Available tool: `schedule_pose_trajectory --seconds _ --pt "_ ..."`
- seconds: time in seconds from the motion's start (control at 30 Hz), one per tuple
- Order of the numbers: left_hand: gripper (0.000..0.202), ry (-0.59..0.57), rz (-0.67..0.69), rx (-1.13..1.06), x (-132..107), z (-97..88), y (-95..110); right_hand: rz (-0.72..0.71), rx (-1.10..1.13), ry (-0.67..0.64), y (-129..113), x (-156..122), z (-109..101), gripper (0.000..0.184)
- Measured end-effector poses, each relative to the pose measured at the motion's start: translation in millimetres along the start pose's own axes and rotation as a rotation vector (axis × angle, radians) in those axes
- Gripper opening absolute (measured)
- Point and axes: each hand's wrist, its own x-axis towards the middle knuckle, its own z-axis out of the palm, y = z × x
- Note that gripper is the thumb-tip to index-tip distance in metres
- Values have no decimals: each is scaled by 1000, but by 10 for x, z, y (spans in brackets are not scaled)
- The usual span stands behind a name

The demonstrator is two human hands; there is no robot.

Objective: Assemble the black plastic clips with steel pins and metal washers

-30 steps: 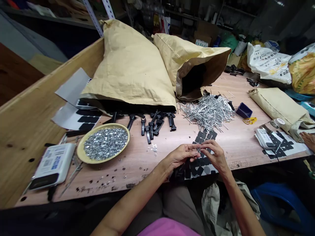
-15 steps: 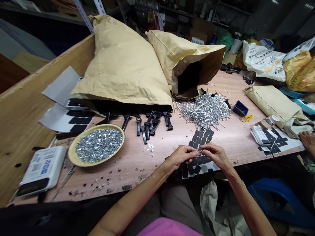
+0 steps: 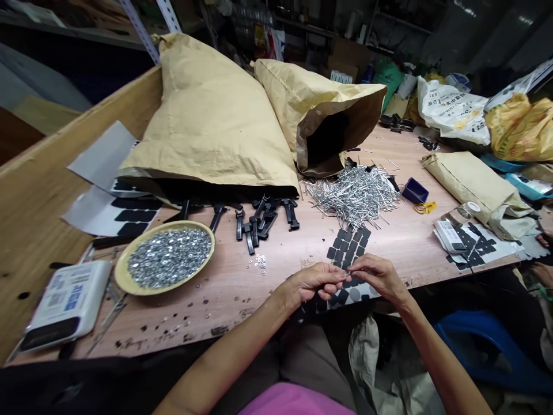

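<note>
Above a sheet of black adhesive pads [image 3: 351, 245] near the table's front edge, my left hand [image 3: 317, 280] and my right hand [image 3: 377, 276] meet fingertip to fingertip. Both are closed in a pinch around something small, too tiny to name. Beyond them lies a heap of thin metal pins [image 3: 356, 196]. A few loose washers [image 3: 260, 261] rest on the table left of my hands. Farther left, a yellow bowl [image 3: 121, 275] is filled with small metal washers. Several black plastic parts [image 3: 259, 222] lie behind the loose washers.
Two large paper sacks [image 3: 216, 121] with open mouths lie at the back. A white scale [image 3: 67, 302] sits at the left, a dark blue tray [image 3: 415, 190] and a folded paper sack [image 3: 469, 178] at the right. Another person's hand [image 3: 543, 271] shows at the right edge.
My fingers have shifted slightly, still pinched together at the same spot. The view has turned a little to the right. The other person's hand at the right edge has moved.
</note>
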Motion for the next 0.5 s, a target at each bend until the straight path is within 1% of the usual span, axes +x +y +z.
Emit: schedule_pose_trajectory --seconds 0.13,0.2,0.27,0.37,0.5 --pt "41 2 -25 42 2 -36 -10 -48 -112 -93 -47 -27 -38 24" --pt "42 -14 -49 58 -2 -27 -8 -80 -141 -110 -54 -40 -51 24" --pt "43 -5 -42 83 -9 -2 -5 -101 -147 -118 -53 -54 -62 24" --pt "47 66 36 123 -19 49 -16 -79 -154 -102 -50 -72 -59 24" --pt "47 168 156 171 -28 100 -69 -29 -164 -14 -27 -89 4 25"
